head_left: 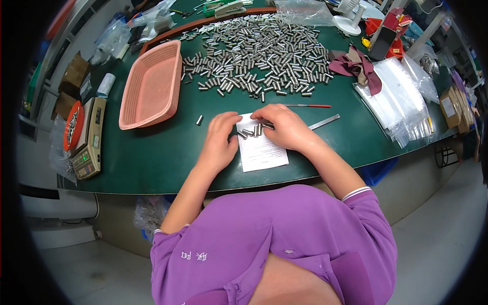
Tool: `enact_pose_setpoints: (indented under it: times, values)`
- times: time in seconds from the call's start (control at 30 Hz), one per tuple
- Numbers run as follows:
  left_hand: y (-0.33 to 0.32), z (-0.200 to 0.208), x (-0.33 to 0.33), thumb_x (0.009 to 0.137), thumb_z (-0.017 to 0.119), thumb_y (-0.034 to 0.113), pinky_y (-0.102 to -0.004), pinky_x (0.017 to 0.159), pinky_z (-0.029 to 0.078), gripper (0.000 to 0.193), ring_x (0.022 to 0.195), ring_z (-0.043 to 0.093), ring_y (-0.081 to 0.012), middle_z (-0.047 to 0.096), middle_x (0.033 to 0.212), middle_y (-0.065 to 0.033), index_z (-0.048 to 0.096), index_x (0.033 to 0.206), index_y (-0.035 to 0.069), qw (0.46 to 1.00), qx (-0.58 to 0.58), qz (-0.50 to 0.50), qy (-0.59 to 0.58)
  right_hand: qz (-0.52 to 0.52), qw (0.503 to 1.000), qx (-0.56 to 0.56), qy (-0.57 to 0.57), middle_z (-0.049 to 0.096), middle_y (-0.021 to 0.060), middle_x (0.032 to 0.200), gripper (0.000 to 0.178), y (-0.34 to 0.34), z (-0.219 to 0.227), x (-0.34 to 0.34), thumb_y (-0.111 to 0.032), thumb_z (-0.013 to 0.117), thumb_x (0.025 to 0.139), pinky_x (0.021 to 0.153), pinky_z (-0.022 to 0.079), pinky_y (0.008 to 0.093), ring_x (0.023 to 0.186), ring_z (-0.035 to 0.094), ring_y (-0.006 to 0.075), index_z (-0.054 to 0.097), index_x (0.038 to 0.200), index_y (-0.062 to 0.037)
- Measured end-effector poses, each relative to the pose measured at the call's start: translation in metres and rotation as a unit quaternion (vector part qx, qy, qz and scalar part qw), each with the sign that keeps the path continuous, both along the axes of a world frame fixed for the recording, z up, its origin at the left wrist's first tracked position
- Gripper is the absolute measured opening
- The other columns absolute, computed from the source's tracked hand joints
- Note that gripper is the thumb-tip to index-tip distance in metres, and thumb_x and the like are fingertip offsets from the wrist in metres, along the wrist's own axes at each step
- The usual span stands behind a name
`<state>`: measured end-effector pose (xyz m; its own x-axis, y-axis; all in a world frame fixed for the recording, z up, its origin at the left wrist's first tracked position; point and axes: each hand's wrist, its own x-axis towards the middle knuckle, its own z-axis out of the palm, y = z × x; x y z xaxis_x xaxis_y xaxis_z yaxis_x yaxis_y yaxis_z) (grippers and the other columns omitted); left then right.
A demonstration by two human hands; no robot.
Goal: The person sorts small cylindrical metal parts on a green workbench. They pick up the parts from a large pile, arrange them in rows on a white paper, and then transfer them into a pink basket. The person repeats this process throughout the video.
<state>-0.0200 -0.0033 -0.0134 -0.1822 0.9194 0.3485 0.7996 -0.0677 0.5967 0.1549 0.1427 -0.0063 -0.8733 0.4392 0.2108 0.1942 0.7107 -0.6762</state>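
A printed white sheet of paper (264, 155) lies on the green table near its front edge. Several short, shiny metal pins (247, 133) rest on its upper part between my hands. My left hand (217, 142) is at the sheet's left edge, its fingers loosely bent and its thumb apart, with nothing seen in it. Curled over the sheet's upper right, my right hand (288, 127) has metal pins between its fingers and thumb; its palm side is hidden. One loose pin (199, 120) lies left of my left hand.
Beyond my hands spreads a large heap of metal pins (264, 56). A pink plastic basket (147, 119) stands left, beside a scale (89, 157) with an orange bowl (74, 124). A red-handled tool (317, 106), a steel ruler (325, 122), plastic bags (399, 101) and a cloth (358, 68) lie right.
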Motion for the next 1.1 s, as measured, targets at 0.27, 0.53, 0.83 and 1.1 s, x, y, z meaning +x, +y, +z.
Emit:
enact_pose_setpoints:
  times: [0.27,0.53,0.83,1.1]
  values:
    - [-0.016,-0.012,-0.061,0.080,0.060,-0.006,-0.0425,0.100,0.046,0.032,0.116,0.054,-0.0339,0.061,0.123,-0.0143,0.067,0.110,0.001,0.973,-0.054,0.181,0.130,0.033,0.998,0.036,-0.035,0.062,0.0046,0.109,0.031,-0.008,0.001,0.000,-0.007,0.067,0.076,0.098,0.043,0.0419,0.109,0.054,0.0281,0.070,0.106,-0.0123]
    - [-0.015,0.004,-0.003,0.079,0.073,-0.004,-0.0257,0.071,0.053,0.028,0.077,0.061,-0.0140,0.063,0.101,-0.0081,0.067,0.106,-0.001,0.990,-0.050,0.094,-0.096,0.044,0.998,0.030,-0.020,0.062,0.0048,0.106,0.028,-0.005,0.001,0.000,-0.014,0.071,0.077,0.098,0.042,0.0418,0.108,0.054,0.0281,0.070,0.105,-0.0132]
    - [0.002,-0.012,0.022,0.079,0.071,0.000,-0.0356,0.082,0.054,0.061,0.090,0.062,-0.0252,0.059,0.109,-0.0152,0.047,0.135,-0.001,0.993,-0.037,0.037,-0.105,0.062,0.994,0.090,0.015,0.061,0.0031,0.101,0.031,-0.013,-0.004,-0.008,-0.018,0.076,0.075,0.091,0.044,0.0411,0.103,0.057,0.0261,0.069,0.105,-0.0152]
    - [-0.005,-0.019,0.020,0.081,0.063,0.001,-0.0415,0.090,0.049,0.053,0.098,0.059,-0.0307,0.059,0.111,-0.0149,0.049,0.132,0.003,0.997,-0.019,0.033,-0.065,0.074,0.995,0.073,0.009,0.062,0.0022,0.094,0.025,-0.013,0.000,-0.010,-0.013,0.077,0.072,0.085,0.046,0.0393,0.094,0.058,0.0247,0.069,0.096,-0.0121]
